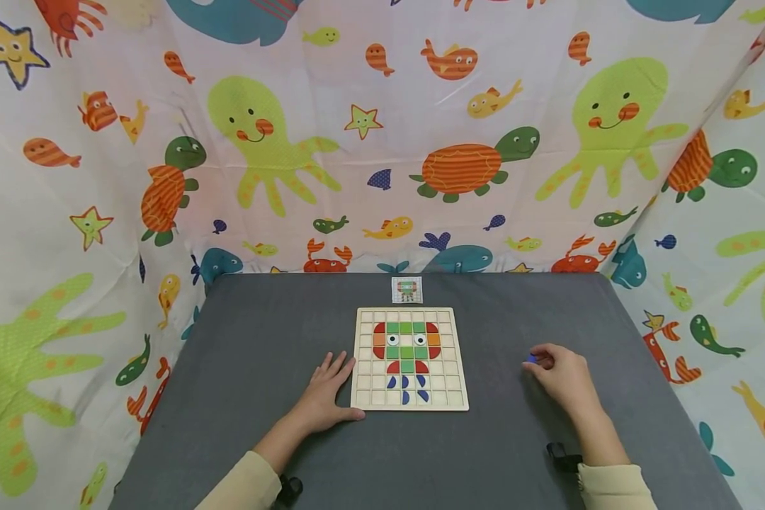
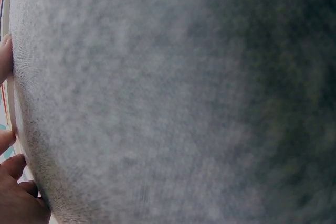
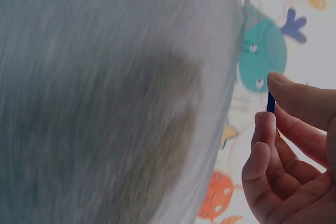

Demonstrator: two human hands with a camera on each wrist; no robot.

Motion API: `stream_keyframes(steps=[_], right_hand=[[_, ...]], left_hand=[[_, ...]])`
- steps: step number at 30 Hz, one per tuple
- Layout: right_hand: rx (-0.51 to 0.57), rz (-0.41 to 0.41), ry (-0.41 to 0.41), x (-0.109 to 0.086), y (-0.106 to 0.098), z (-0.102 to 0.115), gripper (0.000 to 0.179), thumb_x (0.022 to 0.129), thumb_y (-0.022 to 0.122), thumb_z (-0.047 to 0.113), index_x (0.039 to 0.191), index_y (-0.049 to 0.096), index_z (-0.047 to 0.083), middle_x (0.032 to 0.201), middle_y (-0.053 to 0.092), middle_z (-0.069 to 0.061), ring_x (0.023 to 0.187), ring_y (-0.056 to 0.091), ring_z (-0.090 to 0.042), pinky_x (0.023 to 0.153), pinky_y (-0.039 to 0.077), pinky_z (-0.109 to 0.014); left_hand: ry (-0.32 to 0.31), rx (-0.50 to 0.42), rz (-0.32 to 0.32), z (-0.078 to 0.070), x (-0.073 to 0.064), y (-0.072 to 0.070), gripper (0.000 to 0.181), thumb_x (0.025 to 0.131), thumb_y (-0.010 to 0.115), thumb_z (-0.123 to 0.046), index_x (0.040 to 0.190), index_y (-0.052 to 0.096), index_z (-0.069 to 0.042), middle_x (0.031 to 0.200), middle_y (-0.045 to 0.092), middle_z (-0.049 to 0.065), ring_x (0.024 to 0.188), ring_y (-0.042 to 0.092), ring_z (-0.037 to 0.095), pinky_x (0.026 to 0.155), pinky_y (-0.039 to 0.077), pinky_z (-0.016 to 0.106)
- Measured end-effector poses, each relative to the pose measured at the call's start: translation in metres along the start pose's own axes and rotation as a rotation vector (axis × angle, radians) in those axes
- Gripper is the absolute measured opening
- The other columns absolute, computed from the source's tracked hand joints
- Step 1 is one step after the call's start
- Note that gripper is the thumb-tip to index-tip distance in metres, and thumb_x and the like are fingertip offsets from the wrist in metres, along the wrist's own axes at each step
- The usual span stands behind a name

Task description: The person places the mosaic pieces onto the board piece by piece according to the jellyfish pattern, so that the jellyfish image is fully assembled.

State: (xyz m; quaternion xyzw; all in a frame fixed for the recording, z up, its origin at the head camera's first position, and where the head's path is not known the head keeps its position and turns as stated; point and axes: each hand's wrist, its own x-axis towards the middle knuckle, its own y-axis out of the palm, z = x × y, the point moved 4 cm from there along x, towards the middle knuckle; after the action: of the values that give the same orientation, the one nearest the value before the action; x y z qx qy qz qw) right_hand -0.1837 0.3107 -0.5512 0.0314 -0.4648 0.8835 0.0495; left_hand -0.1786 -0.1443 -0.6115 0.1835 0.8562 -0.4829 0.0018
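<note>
A square wooden grid board lies on the grey table, bearing red, green, orange and blue pieces and two eye pieces. Against its left edge rests my left hand, fingers spread and thumb at the lower left corner. My right hand is to the right of the board, pinching a small blue piece between thumb and fingers. In the right wrist view that blue piece shows as a thin edge; its full outline is hidden. The left wrist view catches only some fingers at its left border.
A small picture card with a similar coloured figure lies just behind the board. The grey table spreads out on both sides. Behind and beside it hangs a curtain printed with sea animals.
</note>
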Motion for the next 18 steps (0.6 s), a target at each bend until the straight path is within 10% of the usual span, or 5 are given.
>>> stream_keyframes(steps=[18], right_hand=[[0.07,0.017,-0.027,0.004,0.042,0.057,0.029,0.084,0.083,0.018,0.105,0.073,0.002,0.091,0.071,-0.009,0.075,0.063,-0.016,0.066,0.052,-0.033]], left_hand=[[-0.006,-0.006,0.001,-0.002,-0.001,-0.001,0.111,0.073,0.086,-0.055,0.161,0.029,-0.018,0.169,0.02,0.007,0.157,0.005,0.036,0.124,0.014,0.06]])
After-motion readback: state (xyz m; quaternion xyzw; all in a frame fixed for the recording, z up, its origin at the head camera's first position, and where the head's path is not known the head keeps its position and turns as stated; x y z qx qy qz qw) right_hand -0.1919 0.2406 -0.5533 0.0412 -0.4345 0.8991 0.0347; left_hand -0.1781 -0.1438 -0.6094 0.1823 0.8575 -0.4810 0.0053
